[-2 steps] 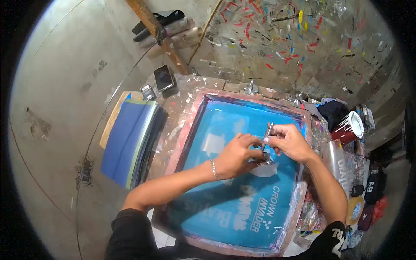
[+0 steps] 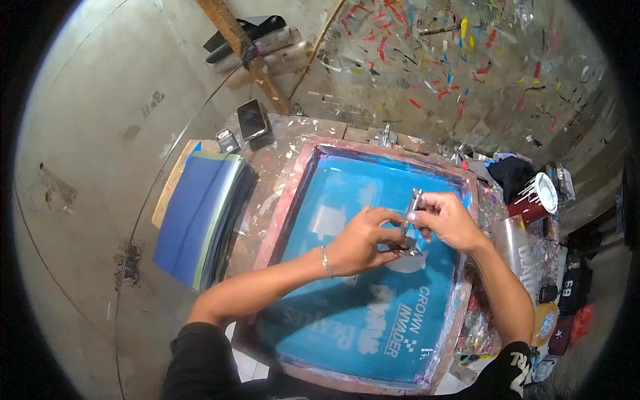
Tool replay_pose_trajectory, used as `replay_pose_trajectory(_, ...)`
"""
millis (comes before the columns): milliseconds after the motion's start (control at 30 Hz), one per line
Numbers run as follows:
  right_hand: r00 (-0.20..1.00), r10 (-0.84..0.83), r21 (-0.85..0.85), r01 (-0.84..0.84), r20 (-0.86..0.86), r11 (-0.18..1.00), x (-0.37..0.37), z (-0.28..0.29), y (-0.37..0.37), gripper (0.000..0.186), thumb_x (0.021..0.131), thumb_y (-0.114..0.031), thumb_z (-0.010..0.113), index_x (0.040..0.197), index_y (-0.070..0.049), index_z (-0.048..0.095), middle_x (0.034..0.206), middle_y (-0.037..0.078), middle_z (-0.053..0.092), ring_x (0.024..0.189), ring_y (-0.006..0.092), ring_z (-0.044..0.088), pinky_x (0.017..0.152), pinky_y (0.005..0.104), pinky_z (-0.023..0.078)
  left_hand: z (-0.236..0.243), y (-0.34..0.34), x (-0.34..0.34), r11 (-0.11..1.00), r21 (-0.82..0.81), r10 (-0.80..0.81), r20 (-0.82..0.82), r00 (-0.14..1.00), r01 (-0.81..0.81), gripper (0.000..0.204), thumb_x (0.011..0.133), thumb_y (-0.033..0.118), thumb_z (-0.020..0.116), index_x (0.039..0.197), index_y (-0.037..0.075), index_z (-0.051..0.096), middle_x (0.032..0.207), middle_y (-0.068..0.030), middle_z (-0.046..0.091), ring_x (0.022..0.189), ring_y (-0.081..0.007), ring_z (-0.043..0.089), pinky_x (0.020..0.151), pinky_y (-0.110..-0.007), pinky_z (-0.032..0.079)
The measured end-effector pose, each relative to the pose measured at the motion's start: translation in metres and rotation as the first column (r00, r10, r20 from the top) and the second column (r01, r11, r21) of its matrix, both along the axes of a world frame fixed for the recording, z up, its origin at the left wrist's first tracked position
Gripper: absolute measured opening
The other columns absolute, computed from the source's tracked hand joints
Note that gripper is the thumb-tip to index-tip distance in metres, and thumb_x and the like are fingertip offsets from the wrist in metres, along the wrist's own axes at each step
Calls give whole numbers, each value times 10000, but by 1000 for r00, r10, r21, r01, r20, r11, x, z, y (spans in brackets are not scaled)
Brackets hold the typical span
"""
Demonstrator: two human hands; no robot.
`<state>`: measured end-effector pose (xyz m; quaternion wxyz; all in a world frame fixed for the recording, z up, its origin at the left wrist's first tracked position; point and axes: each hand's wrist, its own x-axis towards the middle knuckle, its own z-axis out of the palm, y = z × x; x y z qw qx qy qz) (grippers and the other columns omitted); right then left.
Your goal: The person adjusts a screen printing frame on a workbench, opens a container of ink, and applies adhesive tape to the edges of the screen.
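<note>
A slim, shiny metal tool (image 2: 417, 198) with two narrow prongs at its upper end is held above the screen-printing frame; its exact kind is hard to make out. My right hand (image 2: 448, 219) pinches its upper part between thumb and fingers. Curled round its lower end, my left hand (image 2: 365, 241) partly hides it, and a bit of metal shows below the fingertips. Under both hands lies the screen, a wooden frame (image 2: 279, 223) with blue mesh (image 2: 400, 175) bearing pale shapes and lettering. A whitish rounded patch (image 2: 407, 265) is on the mesh just below the fingers.
Left of the screen stands a stack of blue-topped sheets (image 2: 197, 207). A phone (image 2: 252, 120) and a small box (image 2: 227, 141) lie at the back left. Hinge clamps (image 2: 385, 136) line the far edge. A paint-streaked can (image 2: 535, 198) and a clear roll (image 2: 515, 250) are at the right.
Both hands stay over the same spot with the metal tool. The left fingers have shifted very slightly, and the metal below them has tilted a little.
</note>
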<state>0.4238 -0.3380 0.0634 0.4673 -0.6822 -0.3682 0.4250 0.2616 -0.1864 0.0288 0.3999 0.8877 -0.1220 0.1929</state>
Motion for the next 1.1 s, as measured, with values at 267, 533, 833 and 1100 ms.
replay_pose_trajectory(267,958,37,279,46,-285,959,-21,35,1,211,830,-69,632,1026,-8,583,787,30,572,621,104,518,543,251,426,17,7,-11,362,-910,-476,5,880,200,490,752,68,780,1166,32,520,1170,-73,559,1131,-246,591,995,-379,471)
replay_pose_trajectory(533,867,159,311,-5,-472,950,-33,45,21,171,841,-107,618,990,-40,568,766,9,543,614,88,469,555,236,380,-2,7,-24,-348,-937,-677,236,697,-21,659,882,579,544,1323,103,428,1206,-144,563,1282,-446,444,1074,-630,326)
replay_pose_trajectory(833,981,82,79,-68,-176,995,-20,33,26,161,865,-170,706,911,-66,592,775,-35,569,644,43,480,557,219,379,-23,24,-7,-25,-1000,-621,30,784,18,839,727,575,740,1333,77,442,1119,-86,584,1098,-200,567,867,-346,516)
replay_pose_trajectory(1100,996,21,108,-11,-92,994,40,-5,44,193,820,-140,750,922,-38,623,857,31,632,748,107,593,627,261,486,-10,34,32,785,-611,-266,-177,948,106,616,834,221,760,1316,53,415,1172,-65,520,1093,-147,492,962,-317,417)
